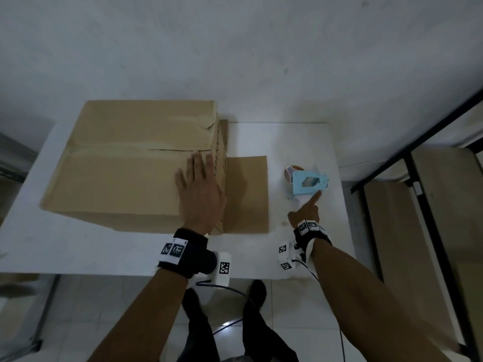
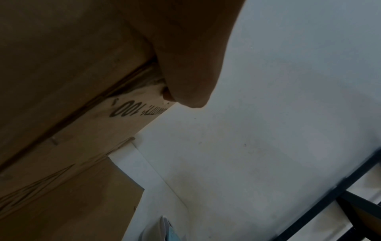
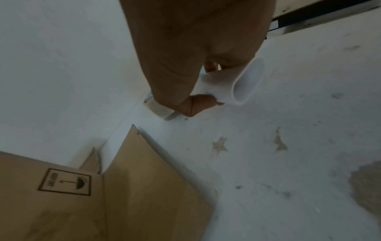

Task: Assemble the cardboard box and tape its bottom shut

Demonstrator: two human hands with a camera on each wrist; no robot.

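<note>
A brown cardboard box (image 1: 125,163) stands on the white table (image 1: 300,244) with its flaps folded shut on top and a seam running across. My left hand (image 1: 200,184) lies flat with straight fingers on the top near the right edge; in the left wrist view the hand (image 2: 185,57) sits against the box (image 2: 62,65). A light-blue tape dispenser (image 1: 308,181) lies right of the box. My right hand (image 1: 308,209) grips its white handle (image 3: 243,81), index finger stretched along the frame.
One box flap (image 1: 247,194) lies flat on the table between the box and the dispenser. A black metal frame (image 1: 418,163) and wooden boards (image 1: 449,205) stand to the right. The wall is just behind the table. My legs are at the table's front edge.
</note>
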